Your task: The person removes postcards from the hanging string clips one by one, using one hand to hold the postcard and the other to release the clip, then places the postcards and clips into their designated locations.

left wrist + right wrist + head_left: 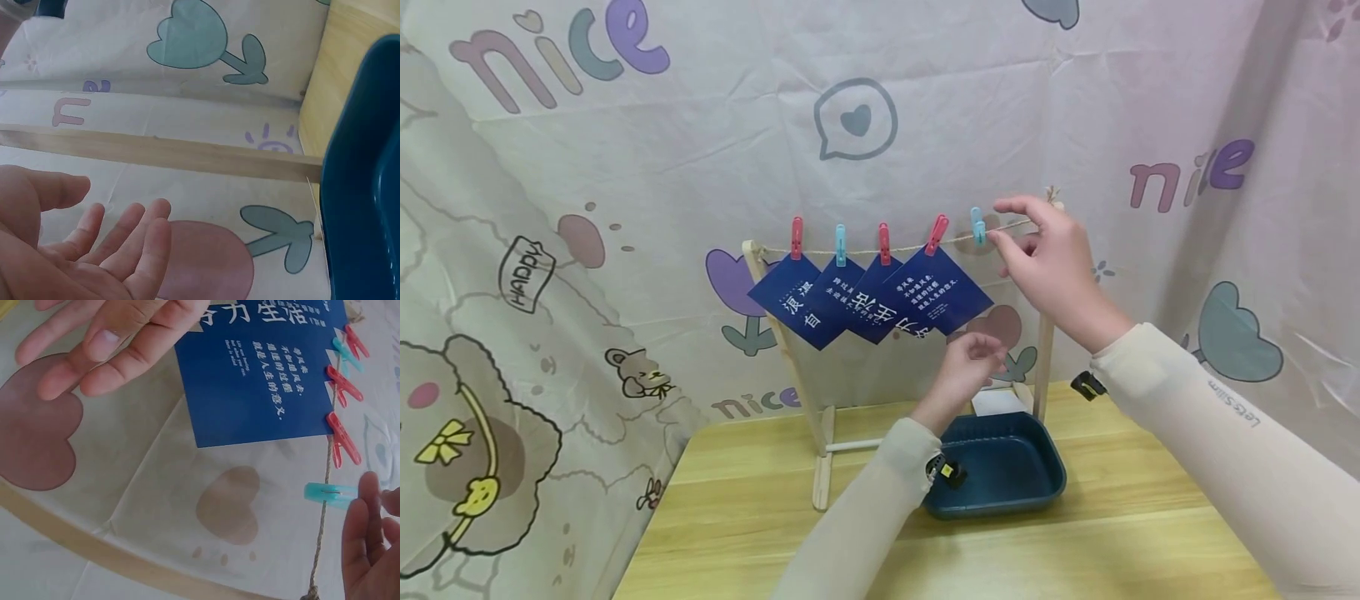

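A light-blue clothespin [978, 227] is clipped on the twine [321, 534] with no card in it. My right hand [1051, 265] is beside it, thumb and index finger spread apart, fingertips right at the clothespin. Lower down, my left hand [967, 367] hangs in the air below the cards with its fingers loosely bent and nothing in them. Several dark blue cards with white writing [934, 292] hang from the twine to the left, overlapping one another. Red clothespins [344, 437] and another light-blue clothespin [840, 245] hold them by their corners.
A wooden frame [790, 367] carries the twine between two posts and stands on the wooden table [730, 492]. The dark blue plastic tray [1054, 467] lies under my left hand. A white piece [997, 402] is behind the tray. A printed cloth [940, 100] hangs behind everything.
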A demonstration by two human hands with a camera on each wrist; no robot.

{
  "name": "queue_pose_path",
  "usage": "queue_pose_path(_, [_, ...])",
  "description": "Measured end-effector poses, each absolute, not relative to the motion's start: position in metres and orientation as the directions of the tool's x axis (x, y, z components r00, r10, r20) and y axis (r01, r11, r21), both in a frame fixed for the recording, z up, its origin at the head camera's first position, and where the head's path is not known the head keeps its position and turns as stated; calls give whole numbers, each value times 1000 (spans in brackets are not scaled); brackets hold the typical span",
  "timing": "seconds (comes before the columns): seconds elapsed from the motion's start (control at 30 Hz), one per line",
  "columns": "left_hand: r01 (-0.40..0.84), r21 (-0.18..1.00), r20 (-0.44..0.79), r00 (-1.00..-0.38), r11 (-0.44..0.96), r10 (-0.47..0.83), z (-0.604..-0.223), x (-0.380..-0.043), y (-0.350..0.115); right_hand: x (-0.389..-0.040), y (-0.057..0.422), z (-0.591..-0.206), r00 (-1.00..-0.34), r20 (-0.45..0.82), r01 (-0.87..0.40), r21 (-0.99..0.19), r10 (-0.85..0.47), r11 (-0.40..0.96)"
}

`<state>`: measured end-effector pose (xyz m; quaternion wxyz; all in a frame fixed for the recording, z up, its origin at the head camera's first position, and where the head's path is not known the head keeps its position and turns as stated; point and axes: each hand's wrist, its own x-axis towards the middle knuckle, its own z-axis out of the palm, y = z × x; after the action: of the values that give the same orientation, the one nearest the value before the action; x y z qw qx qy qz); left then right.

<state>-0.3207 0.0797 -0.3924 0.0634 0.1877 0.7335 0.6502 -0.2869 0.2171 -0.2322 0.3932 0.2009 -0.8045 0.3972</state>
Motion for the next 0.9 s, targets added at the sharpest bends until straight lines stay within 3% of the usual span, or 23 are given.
queue_pose_path(0.13, [228,965,167,-915,131,367,-395,-320,78,-280,221,-242,-505,862,-683,-362,-52,634])
queue_pose_path(0.23, [265,952,192,-907,153,375,-397,-321,76,-276,224,-250,-474,876,-691,-310,-86,653])
queue_pose_path(0.4, [316,924,217,-898,216,383,-402,-323,74,-271,230,-268,-491,862,-681,-287,-129,673])
queue_pose_path(0.9, [344,820,111,-880,458,463,-432,-332,80,-268,251,-300,-562,819,-634,-338,-115,695])
